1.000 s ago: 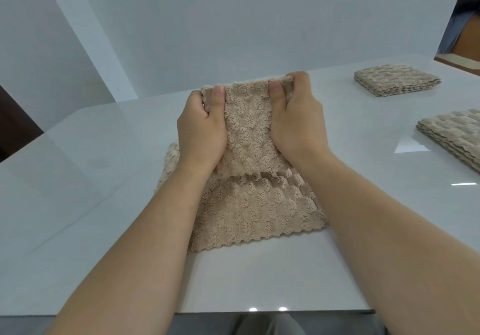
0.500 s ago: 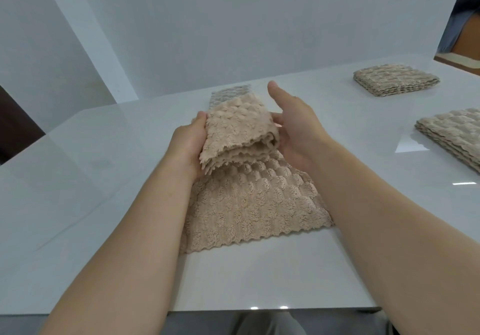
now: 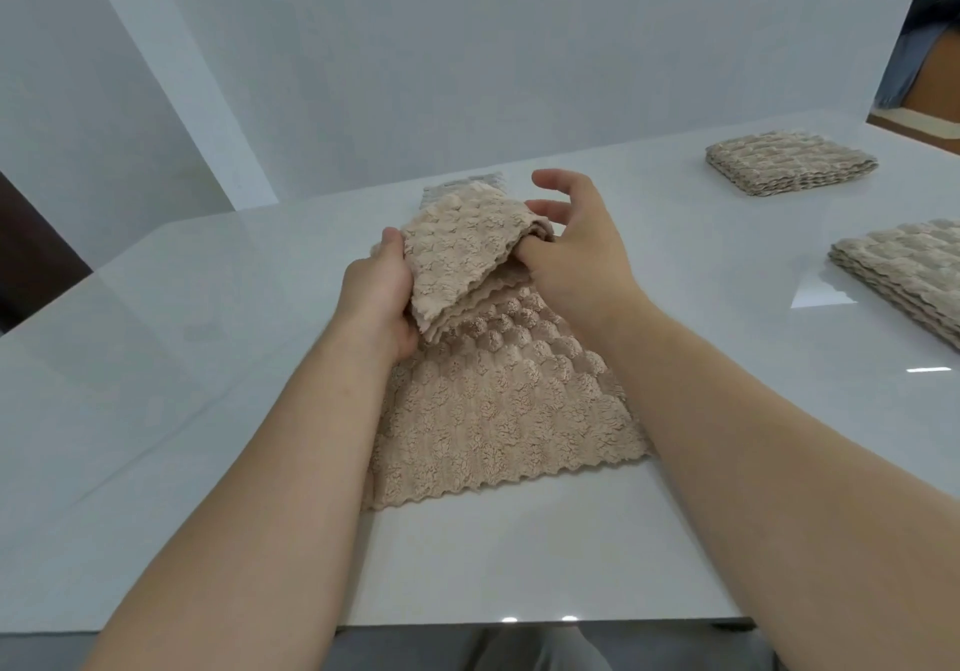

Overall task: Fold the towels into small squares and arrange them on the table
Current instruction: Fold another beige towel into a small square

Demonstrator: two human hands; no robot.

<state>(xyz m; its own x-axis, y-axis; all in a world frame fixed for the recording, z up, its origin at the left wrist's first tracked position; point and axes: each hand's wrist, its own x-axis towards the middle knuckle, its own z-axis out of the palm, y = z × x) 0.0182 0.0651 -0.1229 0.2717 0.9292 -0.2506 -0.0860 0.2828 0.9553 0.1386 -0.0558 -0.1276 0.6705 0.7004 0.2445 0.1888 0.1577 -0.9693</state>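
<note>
Towel (image 3: 498, 410) in beige lies mid-table (image 3: 208, 358), its long axis running straight away from the person, with the scalloped near edge flat on the surface. Its far end is lifted and doubled back toward the person. Two folded towels sit well apart to the right, one farther back (image 3: 789, 163) and one at the frame edge (image 3: 904, 265). Left hand (image 3: 376, 296) grips the left side of the raised fold, fingers beneath it. Right hand (image 3: 576, 254) has its thumb tucked between the layers, fingers loosely spread above.
</note>
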